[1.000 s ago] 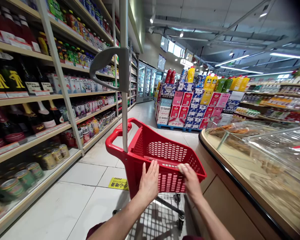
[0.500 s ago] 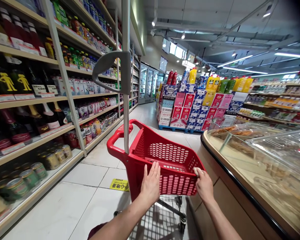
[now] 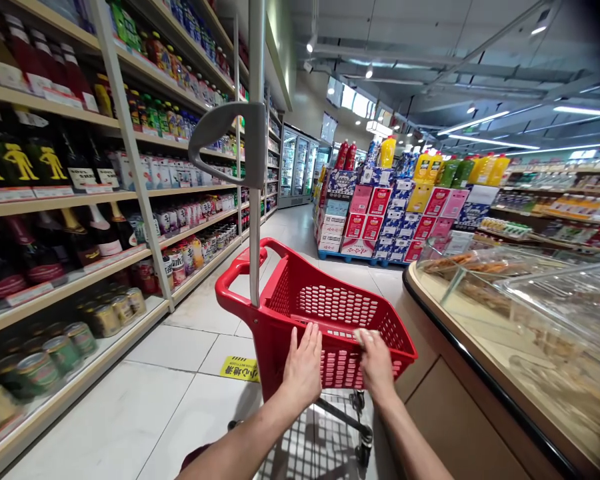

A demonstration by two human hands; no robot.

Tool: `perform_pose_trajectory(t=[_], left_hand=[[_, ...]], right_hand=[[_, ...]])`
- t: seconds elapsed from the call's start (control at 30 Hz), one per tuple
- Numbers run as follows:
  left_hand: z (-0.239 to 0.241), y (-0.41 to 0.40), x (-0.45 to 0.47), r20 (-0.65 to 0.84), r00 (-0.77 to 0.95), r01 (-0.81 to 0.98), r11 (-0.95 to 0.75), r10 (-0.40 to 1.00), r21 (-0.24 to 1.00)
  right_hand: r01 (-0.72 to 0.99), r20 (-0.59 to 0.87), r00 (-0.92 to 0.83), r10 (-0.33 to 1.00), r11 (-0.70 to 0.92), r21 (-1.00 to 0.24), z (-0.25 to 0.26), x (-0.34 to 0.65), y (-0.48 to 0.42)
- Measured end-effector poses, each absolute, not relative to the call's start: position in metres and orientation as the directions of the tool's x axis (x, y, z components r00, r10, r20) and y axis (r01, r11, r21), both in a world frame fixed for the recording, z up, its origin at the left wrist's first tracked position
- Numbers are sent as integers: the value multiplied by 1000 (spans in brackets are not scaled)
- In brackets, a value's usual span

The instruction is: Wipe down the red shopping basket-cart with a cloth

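Note:
A red plastic shopping trolley basket (image 3: 330, 300) stands in front of me in a shop aisle. A grey pole with a grey handle (image 3: 225, 143) rises from its left side. My left hand (image 3: 304, 367) lies flat against the basket's near rim with its fingers stretched out and holds nothing. My right hand (image 3: 375, 363) is closed on a small pale cloth (image 3: 365, 335) and presses it on the near rim, a little right of the left hand. I see nothing inside the basket.
Shelves (image 3: 55, 200) of bottles, cartons and cans line the left side. A glass-topped food counter (image 3: 505, 313) curves in close on the right. A stacked box display (image 3: 380, 213) stands ahead, fridges (image 3: 295, 163) stand beyond, and a yellow sticker (image 3: 237, 369) marks the floor tiles.
My right hand slid with the cloth to the rim's right corner, then back left toward the middle. My left hand stayed on the rim.

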State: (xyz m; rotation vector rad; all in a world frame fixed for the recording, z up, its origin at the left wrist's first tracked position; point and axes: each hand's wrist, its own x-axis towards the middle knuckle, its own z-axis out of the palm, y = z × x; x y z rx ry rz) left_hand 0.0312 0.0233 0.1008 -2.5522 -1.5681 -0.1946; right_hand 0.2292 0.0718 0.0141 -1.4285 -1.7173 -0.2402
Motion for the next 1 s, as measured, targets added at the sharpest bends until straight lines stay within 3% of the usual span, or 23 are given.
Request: perform_pose_trajectory(t=[0.13, 0.27, 0.33, 0.53, 0.7, 0.9, 1.0], left_hand=[[101, 26, 20, 245, 438, 899, -428, 865, -92], [96, 30, 3, 360, 370, 929, -340, 856, -146], [93, 32, 1, 378, 374, 927, -333, 847, -173], [96, 29, -10, 431, 405, 914, -343, 806, -219], [95, 28, -21, 466, 371, 927, -292, 804, -233], [100, 22, -25, 438, 399, 917, -354, 805, -184], [113, 21, -52, 541, 338, 934, -346, 770, -92]], right_hand=[[836, 709, -102, 698, 446, -319, 15, 207, 67], [888, 702, 100, 705, 254, -382, 9, 245, 68], [888, 698, 122, 705, 236, -394, 12, 239, 71], [805, 695, -117, 709, 478, -352, 21, 182, 71], [840, 696, 96, 711, 317, -440, 17, 217, 73], [732, 696, -121, 708, 537, -419, 40, 137, 69], [742, 689, -108, 717, 519, -424, 35, 144, 68]])
